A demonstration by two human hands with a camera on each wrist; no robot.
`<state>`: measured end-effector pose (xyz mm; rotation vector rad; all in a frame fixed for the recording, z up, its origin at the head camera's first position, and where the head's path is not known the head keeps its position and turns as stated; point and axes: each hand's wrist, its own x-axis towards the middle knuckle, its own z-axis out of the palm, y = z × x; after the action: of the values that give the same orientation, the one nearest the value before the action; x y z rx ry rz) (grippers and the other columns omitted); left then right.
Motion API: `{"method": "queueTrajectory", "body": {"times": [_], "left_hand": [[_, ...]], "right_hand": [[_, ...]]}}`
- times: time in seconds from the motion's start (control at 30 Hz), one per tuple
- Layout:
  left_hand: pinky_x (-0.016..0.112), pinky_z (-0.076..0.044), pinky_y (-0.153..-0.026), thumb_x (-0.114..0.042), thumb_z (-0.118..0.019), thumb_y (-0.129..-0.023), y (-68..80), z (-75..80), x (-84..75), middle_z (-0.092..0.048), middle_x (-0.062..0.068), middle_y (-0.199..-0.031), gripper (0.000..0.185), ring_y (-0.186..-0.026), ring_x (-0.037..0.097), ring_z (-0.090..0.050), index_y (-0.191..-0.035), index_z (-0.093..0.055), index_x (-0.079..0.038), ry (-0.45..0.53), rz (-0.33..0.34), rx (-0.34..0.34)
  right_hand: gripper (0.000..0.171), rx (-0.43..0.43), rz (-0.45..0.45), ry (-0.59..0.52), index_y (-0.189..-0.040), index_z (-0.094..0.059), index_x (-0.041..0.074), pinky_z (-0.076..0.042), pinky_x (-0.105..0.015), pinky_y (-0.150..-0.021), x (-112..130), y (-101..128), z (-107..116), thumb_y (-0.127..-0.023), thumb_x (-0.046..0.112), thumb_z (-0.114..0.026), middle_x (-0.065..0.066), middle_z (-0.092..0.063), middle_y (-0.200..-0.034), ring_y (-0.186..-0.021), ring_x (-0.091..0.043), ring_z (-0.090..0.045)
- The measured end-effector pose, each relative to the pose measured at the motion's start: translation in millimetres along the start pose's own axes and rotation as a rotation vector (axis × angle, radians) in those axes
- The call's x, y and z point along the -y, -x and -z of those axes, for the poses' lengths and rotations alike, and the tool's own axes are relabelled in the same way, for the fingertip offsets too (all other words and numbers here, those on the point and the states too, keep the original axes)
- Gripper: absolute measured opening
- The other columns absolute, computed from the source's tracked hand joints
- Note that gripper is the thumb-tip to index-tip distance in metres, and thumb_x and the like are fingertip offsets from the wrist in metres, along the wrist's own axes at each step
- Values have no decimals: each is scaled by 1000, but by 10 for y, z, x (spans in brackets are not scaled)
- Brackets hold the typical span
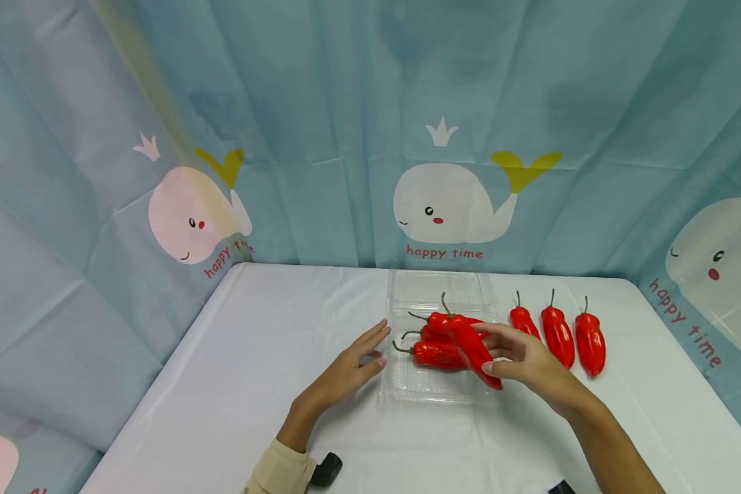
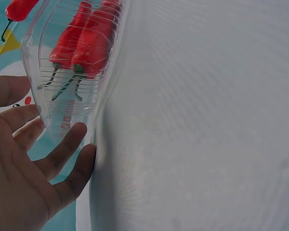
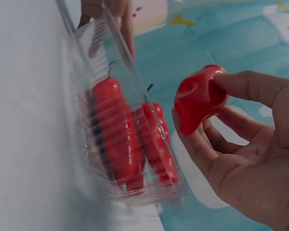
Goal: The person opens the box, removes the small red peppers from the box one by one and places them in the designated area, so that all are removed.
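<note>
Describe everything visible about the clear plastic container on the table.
The clear plastic container is a thin, ribbed clamshell, open, its lid laid back toward the curtain. It lies flat on the white table. Three red peppers lie inside. The left hand touches its left edge with straight fingers; the right hand holds another pepper over it.

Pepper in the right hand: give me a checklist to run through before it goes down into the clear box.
1. Grip: right hand pinches the pepper between thumb and fingers. Ok.
2. Box steadied: left hand is open at the box's left edge; fingertips touch it in the left wrist view. Ok.
3. Lid open: it stands back toward the curtain. Ok.
4. Room inside: packed peppers fill the far half, with bare floor at the near side. Probably ok.
5. Position: the pepper is over the box. Ok.
6. Three spare peppers lie to the right of the box, apart from it. Ok.
</note>
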<state>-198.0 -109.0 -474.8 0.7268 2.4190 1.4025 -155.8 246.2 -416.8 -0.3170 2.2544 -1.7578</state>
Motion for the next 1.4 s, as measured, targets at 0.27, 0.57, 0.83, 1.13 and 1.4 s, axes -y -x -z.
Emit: {"method": "queueTrajectory", "body": {"times": [0.27,0.57,0.83,1.13,1.4], "left_hand": [[61,-45,-114,-19,-53,-111,9,3,-2,-17,-4,-178,62,-136,31,-58,-169,-31,-15,0,2,-4],[60,-47,-113,-21,-54,-111,13,6,5,-17,-5,-178,62,-136,31,-58,-169,-31,-17,-2,1,-11],[60,-46,-113,-21,-54,-111,11,6,7,-17,-4,-178,62,-136,31,-58,-169,-31,-16,-2,-2,-7],[61,-46,-113,-23,-54,-111,9,-4,27,-17,-6,-178,63,-137,30,-58,-169,-31,-18,4,3,-4],[60,-45,-114,-21,-54,-111,7,-1,13,-17,-5,-178,63,-137,30,-58,-169,-31,-17,6,1,-5]], "right_hand": [[69,-61,1,21,-157,-47,5,-64,-44,-87,51,65,151,-94,14,-76,-23,-58,-133,-115,-30,-65],[70,-143,-19,88,-159,-44,6,-63,-41,-76,105,137,345,-97,19,-75,-21,-58,-133,-110,-22,-65],[69,-217,-69,124,-159,-46,12,-61,-37,-74,90,182,475,-98,26,-76,-13,-58,-134,-109,-15,-66],[72,-255,-60,159,-162,-40,8,-63,-37,-78,22,221,642,-101,26,-73,-13,-56,-135,-107,-12,-66],[76,-280,-80,172,-165,-34,9,-64,-38,-82,-62,225,759,-102,29,-72,-19,-53,-145,-108,-7,-64]]}}
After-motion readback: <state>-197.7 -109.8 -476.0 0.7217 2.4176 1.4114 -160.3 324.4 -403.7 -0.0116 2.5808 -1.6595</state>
